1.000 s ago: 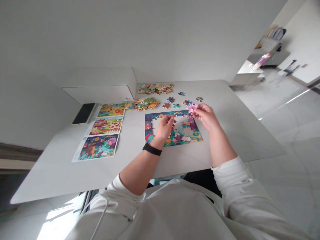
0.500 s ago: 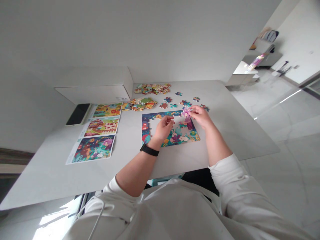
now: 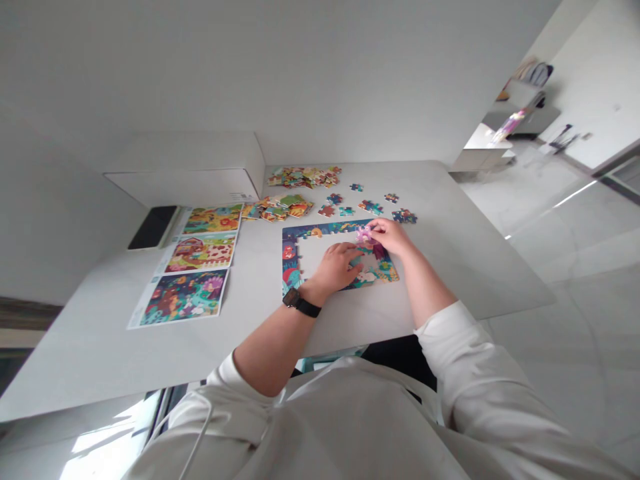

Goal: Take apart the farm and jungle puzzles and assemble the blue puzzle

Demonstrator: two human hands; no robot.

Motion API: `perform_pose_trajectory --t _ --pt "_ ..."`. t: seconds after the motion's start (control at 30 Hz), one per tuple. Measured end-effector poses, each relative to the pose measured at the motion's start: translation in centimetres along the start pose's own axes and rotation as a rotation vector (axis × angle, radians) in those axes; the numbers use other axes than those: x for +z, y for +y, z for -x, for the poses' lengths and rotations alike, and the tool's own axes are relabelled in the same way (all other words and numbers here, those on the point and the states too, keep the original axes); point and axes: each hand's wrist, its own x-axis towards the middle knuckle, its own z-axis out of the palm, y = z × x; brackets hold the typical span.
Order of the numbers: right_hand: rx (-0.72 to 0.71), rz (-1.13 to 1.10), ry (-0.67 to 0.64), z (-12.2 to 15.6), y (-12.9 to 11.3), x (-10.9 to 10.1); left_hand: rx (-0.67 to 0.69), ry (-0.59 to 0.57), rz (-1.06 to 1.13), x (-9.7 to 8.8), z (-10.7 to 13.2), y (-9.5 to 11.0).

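A partly built jigsaw puzzle (image 3: 300,235) lies on the white table (image 3: 440,253), its frame done and its middle bare. My right hand (image 3: 390,237) pinches a pink puzzle piece (image 3: 363,233) and holds it low over the puzzle's upper right part. My left hand (image 3: 337,265), a black watch on its wrist, lies flat on the puzzle's lower middle with its fingers stretched out. Loose pieces (image 3: 370,205) lie just beyond the puzzle.
Two heaps of pieces (image 3: 303,177) (image 3: 280,207) sit at the back beside a white box (image 3: 185,170). A sheet of three picture cards (image 3: 197,263) and a black phone (image 3: 153,227) lie to the left. The table edge runs on the right, with floor beyond.
My right hand has come down and left with the pink piece, from above the loose pieces onto the puzzle. My left hand has gone from raised and curled to flat on the puzzle.
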Motion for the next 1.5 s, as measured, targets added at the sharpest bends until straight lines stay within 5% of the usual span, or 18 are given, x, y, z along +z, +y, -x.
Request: perform_pose_trajectory --t 1.5 --pt "-0.161 0.632 -0.057 2.1 -3.3 1.5 0.023 -0.072 -0.104 0.5 0.3 -0.3"
